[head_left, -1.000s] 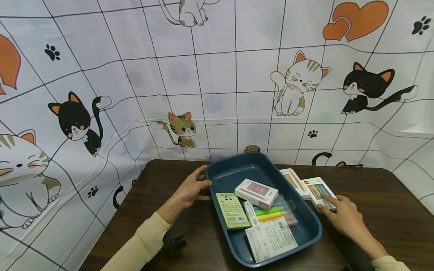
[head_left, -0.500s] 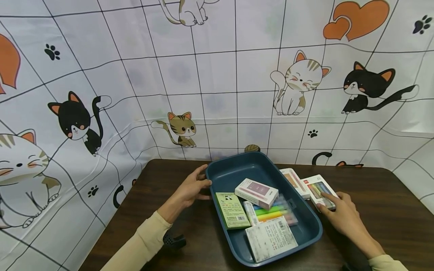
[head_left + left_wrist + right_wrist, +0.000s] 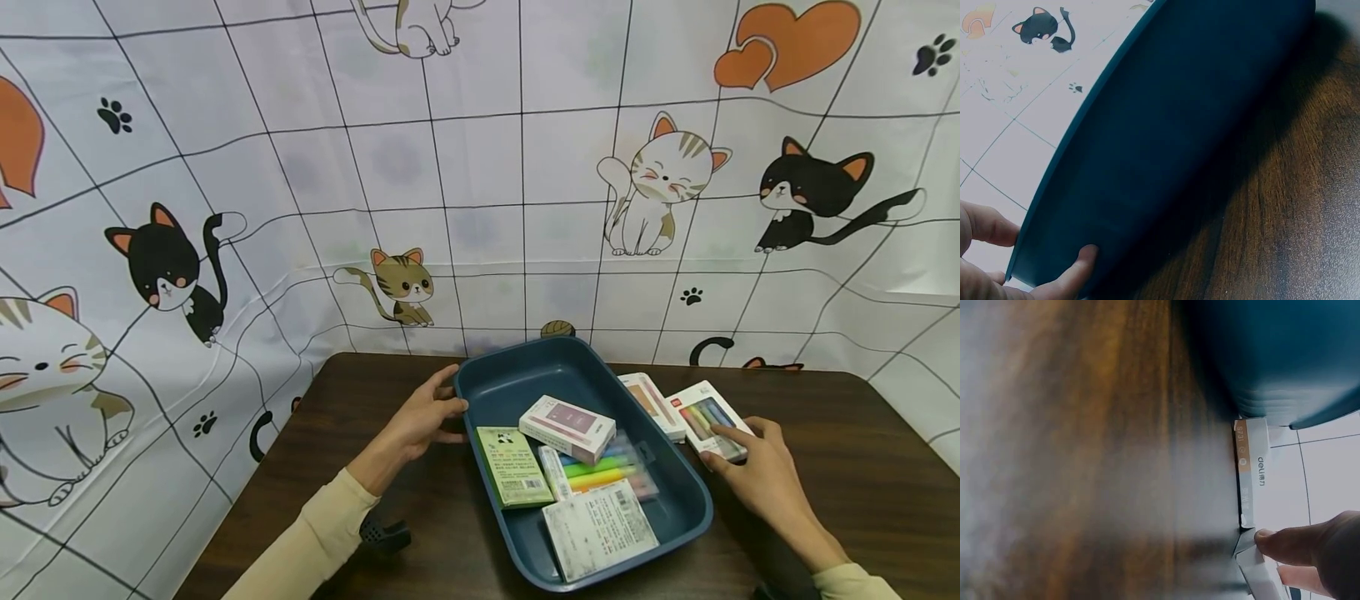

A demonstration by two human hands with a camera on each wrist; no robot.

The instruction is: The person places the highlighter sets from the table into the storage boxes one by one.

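Observation:
A blue plastic bin (image 3: 525,375) stands slanted on the table. My left hand (image 3: 412,421) holds it at its far left corner; in the left wrist view the thumb (image 3: 1082,265) lies against the outer wall with a finger at the rim. To the right of the bin, my right hand (image 3: 765,475) grips the near end of a white box with coloured sticks on its front (image 3: 705,412). The right thumb (image 3: 1291,544) shows on this box's edge in the right wrist view. Another white box (image 3: 652,404) lies between it and the bin, marked "deli" on its side.
Inside the bin are a white-and-pink box (image 3: 567,423), a green box (image 3: 513,467), a clear pack of coloured markers (image 3: 603,475) and a white printed box (image 3: 600,533). The dark wooden table (image 3: 862,442) meets a cat-printed backdrop (image 3: 480,208) behind.
The coloured-stick box has shifted slightly away from me, its far end rising and turning a little in my right hand. My left hand and the bin hold still.

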